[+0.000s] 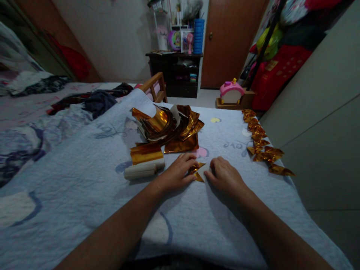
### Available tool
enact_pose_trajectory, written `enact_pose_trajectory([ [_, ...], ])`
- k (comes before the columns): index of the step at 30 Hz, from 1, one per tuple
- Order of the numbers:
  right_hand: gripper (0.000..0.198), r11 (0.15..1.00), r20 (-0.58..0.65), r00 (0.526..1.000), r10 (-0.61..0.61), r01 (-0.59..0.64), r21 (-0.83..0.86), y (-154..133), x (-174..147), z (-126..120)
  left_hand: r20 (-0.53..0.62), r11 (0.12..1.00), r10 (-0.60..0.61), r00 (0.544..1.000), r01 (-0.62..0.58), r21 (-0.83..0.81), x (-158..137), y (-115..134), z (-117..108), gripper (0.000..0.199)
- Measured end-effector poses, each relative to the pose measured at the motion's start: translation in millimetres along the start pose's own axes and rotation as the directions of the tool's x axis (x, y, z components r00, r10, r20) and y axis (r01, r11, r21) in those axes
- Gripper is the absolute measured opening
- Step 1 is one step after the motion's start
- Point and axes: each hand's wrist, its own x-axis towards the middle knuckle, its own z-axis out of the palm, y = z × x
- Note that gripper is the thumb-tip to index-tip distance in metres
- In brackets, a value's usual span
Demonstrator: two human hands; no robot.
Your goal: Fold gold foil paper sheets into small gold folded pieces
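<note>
A small folded piece of gold foil paper (200, 177) lies on the quilted cloth between my hands, its pale backing showing in the middle and pointed gold corners at the right. My left hand (180, 171) grips its left side, thumb below and fingers curved over the top. At its right edge, my right hand (226, 175) has curled fingers, with the thumb tip against the pale part. Just beyond my left hand are a fanned, curved stack of gold foil sheets (161, 122) and a flat gold sheet (182, 144). A rolled bundle of sheets (144, 170) lies left of that hand.
Several folded gold pieces (260, 140) form a row along the right edge of the quilted cloth (98, 210). A wooden chair (156, 88) and a pink toy (232, 92) stand past the far edge. Clothes (99, 102) lie at the left.
</note>
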Motion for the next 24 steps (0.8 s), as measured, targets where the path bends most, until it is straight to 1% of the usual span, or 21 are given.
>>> enact_pose_trajectory([
  [3,0.007,0.999,-0.031,0.999,-0.035,0.036,0.029,3,1,4,0.011,1.000,0.011,1.000,-0.011,-0.003,2,0,1,0.025],
  [5,0.007,0.996,-0.047,0.998,-0.037,0.041,0.083,5,3,5,0.024,1.000,0.005,1.000,-0.005,0.004,3,0,0,0.020],
  [7,0.009,0.984,-0.048,0.999,-0.015,0.023,0.179,7,5,3,0.027,1.000,-0.010,1.000,0.010,-0.003,4,2,-3,0.019],
  [9,0.008,0.954,-0.046,0.999,0.022,-0.008,0.299,8,7,1,0.024,0.999,-0.027,0.999,0.028,-0.042,5,3,-5,0.022],
  [11,0.007,0.907,-0.053,0.997,0.058,-0.030,0.420,10,8,-2,0.022,0.993,-0.039,0.999,0.041,-0.113,5,4,-8,0.027],
  [13,0.006,0.852,-0.064,0.994,0.090,-0.044,0.521,12,9,-2,0.033,0.975,-0.059,0.998,0.064,-0.211,4,4,-10,0.028],
  [15,0.006,0.803,-0.065,0.992,0.107,-0.048,0.593,13,10,0,0.052,0.937,-0.109,0.993,0.120,-0.329,3,4,-9,0.024],
  [17,0.007,0.768,-0.056,0.991,0.120,-0.057,0.638,13,11,2,0.078,0.877,-0.173,0.982,0.189,-0.442,3,3,-7,0.021],
  [19,0.009,0.738,-0.024,0.991,0.129,-0.080,0.670,12,12,2,0.100,0.819,-0.225,0.969,0.244,-0.520,3,3,-2,0.017],
  [21,0.012,0.703,0.046,0.991,0.125,-0.121,0.701,11,11,-2,0.101,0.777,-0.261,0.960,0.271,-0.568,3,4,1,0.016],
  [23,0.019,0.660,0.137,0.987,0.082,-0.157,0.735,12,10,-9,0.069,0.749,-0.297,0.952,0.278,-0.602,4,6,4,0.015],
  [24,0.026,0.638,0.173,0.984,0.037,-0.157,0.754,12,10,-13,0.046,0.740,-0.319,0.947,0.279,-0.612,5,6,5,0.015],
])
